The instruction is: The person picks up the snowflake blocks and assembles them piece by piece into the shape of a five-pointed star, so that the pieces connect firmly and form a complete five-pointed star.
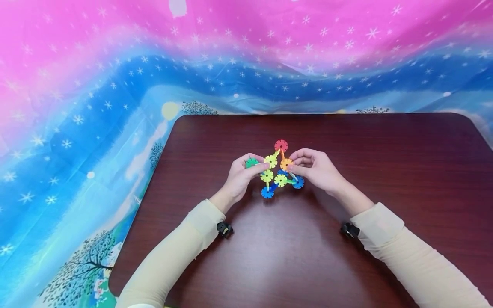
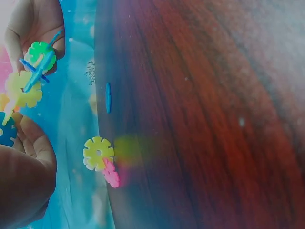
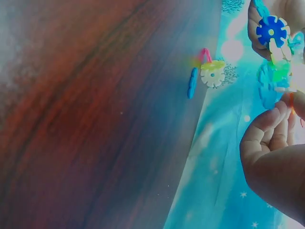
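Observation:
Notched plastic discs in red, yellow, orange, green and blue are slotted together into a model [image 1: 280, 180], held between my two hands at mid-table. My left hand [image 1: 239, 176] pinches it on the left; the thumb lies on a yellow-green disc [image 1: 270, 161], beside a green disc [image 1: 251, 163]. From the right, my right hand [image 1: 319, 172] grips it by an orange disc [image 1: 286, 164]. A red disc [image 1: 281, 145] tops the far end; blue discs [image 1: 267, 192] mark the near corners. The left fingertips partly hide the left side.
In the left wrist view, a blue disc [image 2: 108, 98] seen edge-on and a yellow disc [image 2: 98, 153] joined to a pink one [image 2: 112, 172] show low by the table's far edge. The dark wooden table [image 1: 269, 265] is backed by a snowflake-patterned cloth [image 1: 246, 51].

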`<state>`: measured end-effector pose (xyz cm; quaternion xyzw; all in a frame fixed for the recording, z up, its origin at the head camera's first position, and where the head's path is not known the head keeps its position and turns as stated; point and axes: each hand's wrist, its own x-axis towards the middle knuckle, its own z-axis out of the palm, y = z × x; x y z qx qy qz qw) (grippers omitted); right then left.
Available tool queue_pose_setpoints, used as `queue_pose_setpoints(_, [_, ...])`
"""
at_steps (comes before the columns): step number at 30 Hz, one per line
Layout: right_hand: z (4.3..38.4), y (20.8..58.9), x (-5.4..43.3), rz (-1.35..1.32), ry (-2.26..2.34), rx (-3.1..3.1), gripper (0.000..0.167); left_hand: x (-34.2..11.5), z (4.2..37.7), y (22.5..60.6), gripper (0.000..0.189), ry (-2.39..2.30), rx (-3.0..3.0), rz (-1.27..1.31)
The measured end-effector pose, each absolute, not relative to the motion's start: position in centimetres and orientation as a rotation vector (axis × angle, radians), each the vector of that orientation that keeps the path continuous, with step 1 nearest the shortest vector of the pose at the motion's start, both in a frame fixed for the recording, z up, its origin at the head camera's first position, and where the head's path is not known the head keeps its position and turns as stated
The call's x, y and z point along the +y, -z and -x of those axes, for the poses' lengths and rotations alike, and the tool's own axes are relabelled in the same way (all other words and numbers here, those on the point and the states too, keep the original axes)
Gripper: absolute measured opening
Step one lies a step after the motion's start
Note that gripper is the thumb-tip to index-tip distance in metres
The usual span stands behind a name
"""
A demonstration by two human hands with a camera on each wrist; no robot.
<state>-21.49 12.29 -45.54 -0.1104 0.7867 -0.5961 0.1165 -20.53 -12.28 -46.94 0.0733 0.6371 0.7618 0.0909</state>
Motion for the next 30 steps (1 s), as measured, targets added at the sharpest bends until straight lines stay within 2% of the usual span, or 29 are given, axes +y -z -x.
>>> queue_pose_setpoints(11, [21.0,45.8,12.3,0.350,1.798,2.272,0.028,-11.7,20.8,46.9,0.025,-2.138,2.051,-0.369])
queue_pose_setpoints(21, [20.4,45.7,11.9,0.453,1.766,2.344,0.023,-11.4,21.0,46.2,0.019,-1.883,2.415,-0.615])
queue_pose_setpoints(30, [20.0,45.9,11.9,0.496,1.730,2.494,0.022,-11.4,20.8,46.4,0.019,-1.897,2.352,-0.630])
